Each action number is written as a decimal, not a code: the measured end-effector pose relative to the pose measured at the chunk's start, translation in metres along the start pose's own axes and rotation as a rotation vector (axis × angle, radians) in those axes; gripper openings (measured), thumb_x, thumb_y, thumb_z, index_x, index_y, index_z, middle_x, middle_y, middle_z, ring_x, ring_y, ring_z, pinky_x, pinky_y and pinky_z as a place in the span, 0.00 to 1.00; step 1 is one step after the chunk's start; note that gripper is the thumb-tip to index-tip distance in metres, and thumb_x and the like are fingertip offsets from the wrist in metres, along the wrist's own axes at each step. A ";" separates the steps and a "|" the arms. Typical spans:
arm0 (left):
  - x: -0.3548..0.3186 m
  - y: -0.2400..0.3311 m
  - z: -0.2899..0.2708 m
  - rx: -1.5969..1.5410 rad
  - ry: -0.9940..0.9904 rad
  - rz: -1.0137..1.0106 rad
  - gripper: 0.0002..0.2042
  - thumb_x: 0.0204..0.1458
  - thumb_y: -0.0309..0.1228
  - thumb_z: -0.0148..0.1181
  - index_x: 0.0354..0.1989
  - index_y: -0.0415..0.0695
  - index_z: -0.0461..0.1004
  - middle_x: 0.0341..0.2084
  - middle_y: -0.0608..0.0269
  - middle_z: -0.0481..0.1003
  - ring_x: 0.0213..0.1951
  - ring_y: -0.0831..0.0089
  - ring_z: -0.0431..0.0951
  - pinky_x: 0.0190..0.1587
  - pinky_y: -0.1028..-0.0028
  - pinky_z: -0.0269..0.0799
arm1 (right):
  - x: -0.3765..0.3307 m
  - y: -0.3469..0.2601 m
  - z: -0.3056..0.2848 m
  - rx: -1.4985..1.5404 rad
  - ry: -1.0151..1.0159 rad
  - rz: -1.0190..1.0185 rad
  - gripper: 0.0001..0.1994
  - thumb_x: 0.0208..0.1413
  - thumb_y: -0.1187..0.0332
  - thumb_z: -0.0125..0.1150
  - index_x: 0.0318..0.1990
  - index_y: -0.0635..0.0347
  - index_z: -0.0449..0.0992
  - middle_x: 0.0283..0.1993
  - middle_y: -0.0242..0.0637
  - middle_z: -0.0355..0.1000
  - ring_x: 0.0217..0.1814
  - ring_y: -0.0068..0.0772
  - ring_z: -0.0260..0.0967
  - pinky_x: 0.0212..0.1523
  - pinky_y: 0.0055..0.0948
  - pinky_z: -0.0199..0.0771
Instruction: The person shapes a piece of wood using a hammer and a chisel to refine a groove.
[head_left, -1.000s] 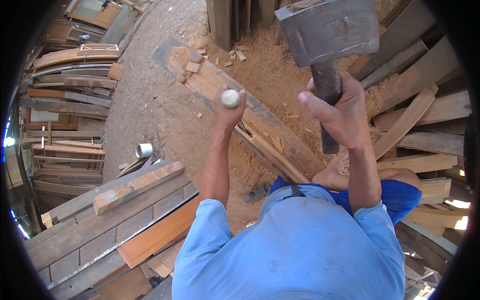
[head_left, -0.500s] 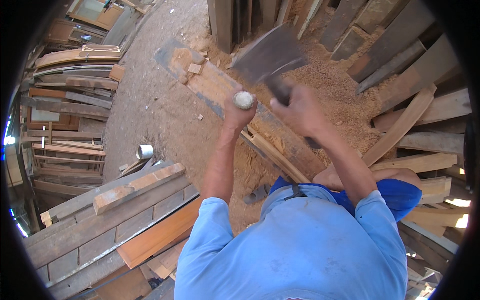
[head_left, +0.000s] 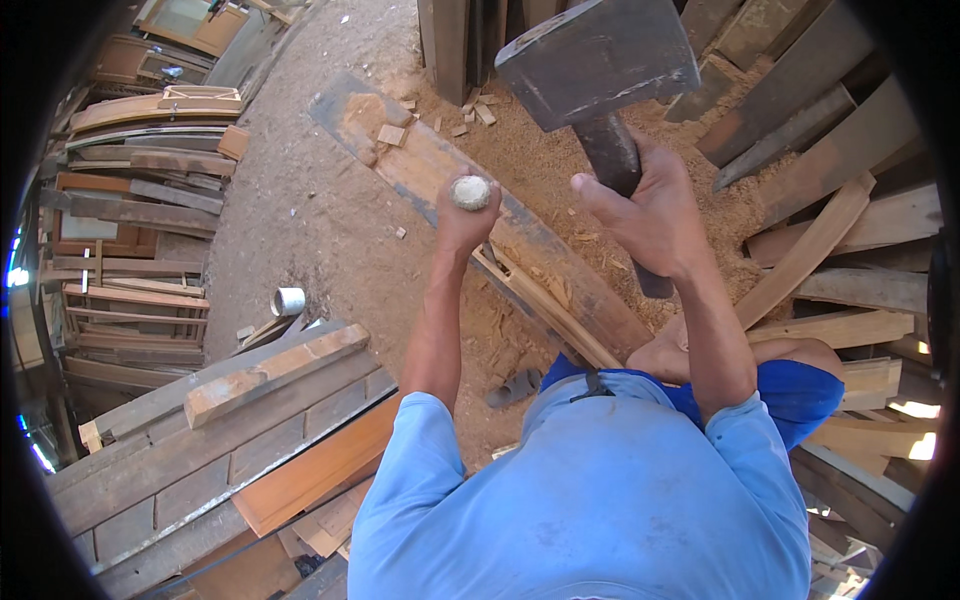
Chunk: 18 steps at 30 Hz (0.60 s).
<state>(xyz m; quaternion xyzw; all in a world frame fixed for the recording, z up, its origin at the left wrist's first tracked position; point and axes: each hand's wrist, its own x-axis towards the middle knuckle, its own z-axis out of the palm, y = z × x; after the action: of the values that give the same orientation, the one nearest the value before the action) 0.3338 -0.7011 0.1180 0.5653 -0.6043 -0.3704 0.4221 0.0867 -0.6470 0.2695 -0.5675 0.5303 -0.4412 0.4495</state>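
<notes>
My left hand [head_left: 461, 228] is closed around the handle of a chisel [head_left: 470, 192], whose round, pale, battered end faces up. A bit of its dark blade shows below the fist, at a slot in a narrow wooden bar [head_left: 560, 322]. That bar lies along a long, worn board [head_left: 590, 285] on the ground, strewn with shavings. In my right hand [head_left: 665, 220] is a large dark wooden mallet [head_left: 600, 65], gripped by its handle. The mallet's head is raised up and to the right of the chisel, apart from it.
Sawdust [head_left: 560, 160] and small wood offcuts [head_left: 392, 134] lie around the board. Upright planks [head_left: 780, 90] lean at the right. Stacked timber [head_left: 210, 430] is at the lower left, near a white cup-like container [head_left: 289, 301]. More frames and boards [head_left: 150, 160] line the far left.
The mallet has swung up and to the right, away from the chisel, with my right hand. My left hand and the chisel have shifted slightly left.
</notes>
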 end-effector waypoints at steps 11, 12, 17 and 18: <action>-0.011 0.008 0.024 0.176 0.010 0.245 0.08 0.48 0.26 0.68 0.34 0.42 0.75 0.26 0.60 0.78 0.30 0.69 0.80 0.35 0.70 0.75 | 0.009 0.059 0.033 -0.544 -0.235 0.025 0.17 0.53 0.67 0.63 0.48 0.65 0.76 0.34 0.55 0.77 0.38 0.53 0.78 0.40 0.45 0.75; -0.014 0.014 0.028 0.162 0.031 0.310 0.08 0.46 0.25 0.68 0.35 0.42 0.77 0.28 0.58 0.80 0.32 0.67 0.81 0.38 0.70 0.76 | 0.010 0.064 0.030 -0.642 -0.312 0.035 0.17 0.52 0.68 0.63 0.50 0.65 0.75 0.34 0.54 0.77 0.39 0.54 0.77 0.40 0.46 0.74; -0.017 -0.011 0.017 0.163 -0.033 0.102 0.08 0.47 0.25 0.69 0.32 0.41 0.75 0.25 0.63 0.78 0.28 0.71 0.78 0.34 0.72 0.74 | 0.005 0.024 0.012 -0.390 -0.224 0.018 0.18 0.53 0.68 0.64 0.51 0.64 0.75 0.30 0.48 0.75 0.33 0.43 0.76 0.37 0.40 0.73; -0.015 -0.019 0.010 0.112 0.006 0.050 0.08 0.48 0.26 0.69 0.31 0.41 0.74 0.24 0.64 0.77 0.27 0.73 0.77 0.33 0.73 0.73 | 0.005 0.003 0.010 -0.293 -0.167 0.032 0.16 0.53 0.68 0.64 0.49 0.65 0.75 0.30 0.48 0.75 0.34 0.44 0.76 0.37 0.41 0.74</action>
<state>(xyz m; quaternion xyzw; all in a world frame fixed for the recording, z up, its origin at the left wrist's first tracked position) 0.3319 -0.6881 0.0954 0.5737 -0.6367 -0.3238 0.4007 0.0959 -0.6513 0.2650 -0.6531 0.5586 -0.3036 0.4114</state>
